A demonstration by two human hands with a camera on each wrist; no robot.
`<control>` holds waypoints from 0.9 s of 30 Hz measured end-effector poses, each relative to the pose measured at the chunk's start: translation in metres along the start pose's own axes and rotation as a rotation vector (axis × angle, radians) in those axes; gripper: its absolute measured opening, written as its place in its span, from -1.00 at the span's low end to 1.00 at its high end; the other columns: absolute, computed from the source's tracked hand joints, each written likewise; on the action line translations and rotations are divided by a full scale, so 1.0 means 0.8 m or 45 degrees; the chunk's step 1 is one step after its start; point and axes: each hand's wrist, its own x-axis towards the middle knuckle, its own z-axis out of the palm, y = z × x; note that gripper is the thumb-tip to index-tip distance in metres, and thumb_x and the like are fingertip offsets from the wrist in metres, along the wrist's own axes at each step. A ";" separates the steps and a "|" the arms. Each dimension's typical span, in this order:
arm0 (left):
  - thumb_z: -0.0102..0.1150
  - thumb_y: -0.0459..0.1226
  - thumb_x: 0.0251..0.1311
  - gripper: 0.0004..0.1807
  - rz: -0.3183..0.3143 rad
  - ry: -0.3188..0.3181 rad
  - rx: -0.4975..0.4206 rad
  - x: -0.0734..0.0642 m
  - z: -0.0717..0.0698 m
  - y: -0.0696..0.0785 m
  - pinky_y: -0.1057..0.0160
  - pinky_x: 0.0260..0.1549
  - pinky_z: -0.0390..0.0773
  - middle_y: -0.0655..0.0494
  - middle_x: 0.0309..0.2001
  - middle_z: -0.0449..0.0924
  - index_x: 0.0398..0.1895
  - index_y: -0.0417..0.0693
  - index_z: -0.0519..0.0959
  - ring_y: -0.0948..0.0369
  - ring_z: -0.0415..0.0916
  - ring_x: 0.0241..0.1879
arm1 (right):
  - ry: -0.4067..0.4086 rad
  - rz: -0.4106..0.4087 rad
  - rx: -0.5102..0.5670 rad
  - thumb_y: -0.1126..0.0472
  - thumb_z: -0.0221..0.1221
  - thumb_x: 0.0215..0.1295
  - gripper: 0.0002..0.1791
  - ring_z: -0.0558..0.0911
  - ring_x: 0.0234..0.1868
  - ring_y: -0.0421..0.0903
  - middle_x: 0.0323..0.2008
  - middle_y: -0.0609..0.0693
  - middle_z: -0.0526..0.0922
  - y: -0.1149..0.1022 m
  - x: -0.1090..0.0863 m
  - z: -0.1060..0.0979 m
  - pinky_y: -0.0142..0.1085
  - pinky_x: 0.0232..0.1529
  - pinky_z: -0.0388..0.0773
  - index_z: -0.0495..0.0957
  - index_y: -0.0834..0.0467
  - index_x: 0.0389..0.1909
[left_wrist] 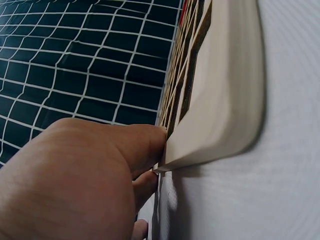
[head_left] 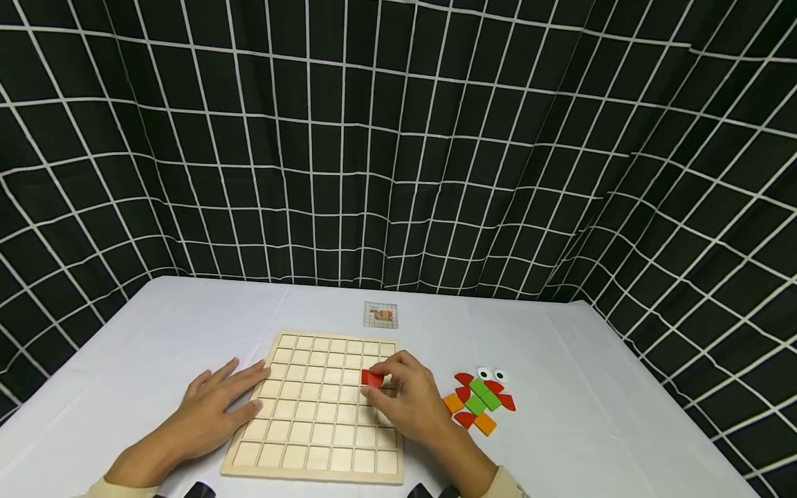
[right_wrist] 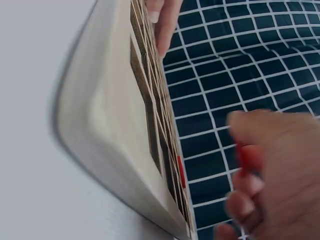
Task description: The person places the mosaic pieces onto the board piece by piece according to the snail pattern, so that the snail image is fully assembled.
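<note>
Board (head_left: 317,413) — smooth wood (matt)

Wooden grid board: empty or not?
Not empty: the right wrist view shows one red piece on the board, apart from the right hand; whether fully seated, cannot tell.

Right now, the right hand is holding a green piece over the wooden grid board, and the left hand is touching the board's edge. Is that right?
Not green: the head view shows the right hand holding a red piece over the wooden grid board; the left hand does touch its edge.
</note>
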 end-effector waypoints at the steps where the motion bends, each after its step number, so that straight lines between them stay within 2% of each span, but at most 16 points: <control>1: 0.14 -0.09 0.31 -0.49 0.010 0.004 -0.003 0.001 0.001 0.000 -0.31 0.22 -0.23 -0.01 0.35 0.33 0.28 -0.06 0.46 -0.26 -0.03 0.37 | -0.010 0.012 -0.004 0.27 0.43 0.06 -0.79 0.53 -0.38 -0.09 -0.32 -0.17 0.49 0.003 -0.001 0.002 -0.33 -0.38 0.53 0.69 0.18 -0.26; 9: 0.13 -0.09 0.31 -0.48 0.015 0.002 -0.016 -0.001 -0.001 -0.007 -0.32 0.23 -0.28 -0.06 0.35 0.32 0.29 -0.09 0.45 -0.28 -0.02 0.36 | -0.134 -0.003 -0.136 0.19 0.40 0.10 -0.82 0.46 -0.37 -0.22 -0.34 -0.17 0.47 0.012 -0.007 0.021 -0.46 -0.36 0.47 0.66 0.14 -0.29; 15: 0.13 -0.08 0.32 -0.50 0.061 0.016 -0.009 0.003 -0.001 -0.010 -0.33 0.21 -0.23 -0.05 0.34 0.33 0.28 -0.06 0.46 -0.28 0.00 0.36 | -0.081 -0.004 -0.194 0.18 0.44 0.06 -0.82 0.42 -0.39 -0.22 -0.38 -0.18 0.43 0.012 -0.007 0.026 -0.49 -0.42 0.42 0.66 0.11 -0.36; 20: 0.15 -0.10 0.30 -0.49 0.039 0.018 0.003 0.000 -0.002 -0.009 -0.33 0.20 -0.21 -0.04 0.33 0.34 0.27 -0.07 0.47 -0.27 0.01 0.36 | -0.112 0.010 -0.152 0.16 0.43 0.08 -0.79 0.43 -0.37 -0.20 -0.35 -0.15 0.44 0.013 -0.006 0.027 -0.47 -0.38 0.45 0.67 0.12 -0.29; 27: 0.13 -0.07 0.32 -0.48 0.020 -0.003 -0.007 0.001 -0.002 -0.007 -0.31 0.22 -0.24 -0.05 0.35 0.31 0.29 -0.08 0.45 -0.26 -0.02 0.37 | -0.105 -0.027 -0.138 0.35 0.25 0.09 -0.80 0.45 -0.37 -0.20 -0.35 -0.13 0.44 0.015 -0.010 0.021 -0.39 -0.33 0.49 0.66 0.13 -0.23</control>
